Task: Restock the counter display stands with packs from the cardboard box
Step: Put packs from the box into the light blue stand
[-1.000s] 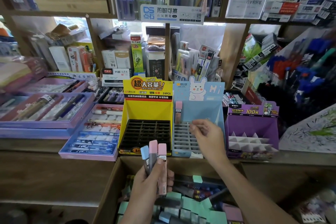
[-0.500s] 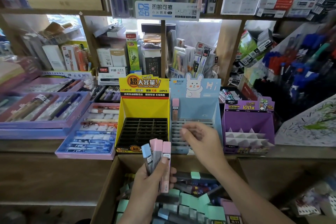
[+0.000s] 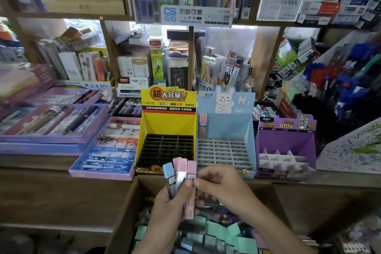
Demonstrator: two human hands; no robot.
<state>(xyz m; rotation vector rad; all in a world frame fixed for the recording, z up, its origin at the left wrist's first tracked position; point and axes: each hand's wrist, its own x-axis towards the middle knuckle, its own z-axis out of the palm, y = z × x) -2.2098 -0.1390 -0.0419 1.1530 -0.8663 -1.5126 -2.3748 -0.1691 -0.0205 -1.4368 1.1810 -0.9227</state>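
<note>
so the right hand (image 3: 223, 188) has come back from the blue rabbit stand (image 3: 226, 128), where it was reaching over the slots a second ago. now it's just in front of that stand's front edge, thumb and fingertips pinching the right edge of the pink-capped pack (image 3: 191, 168). that one is the rightmost of the three lead packs (image 3: 180, 168) fanned upright in the left hand (image 3: 171, 210), fingers curled round them, thumb pressed across the front

they're slim flat plastic cases, see-through grey bodies with matte caps, one blue and two pink. the blue stand is printed card with a grey grid of small rectangular slots, and a lone pink pack (image 3: 203, 126) stands in its back left corner

left of it the yellow stand (image 3: 169, 126) has a black grid, right of it the purple stand (image 3: 286, 142) has white zigzag dividers. below it the cardboard box (image 3: 127, 208) holds loose mint-capped packs (image 3: 214, 229), its near end cut off by the frame. labels on the held packs are too small to read
</note>
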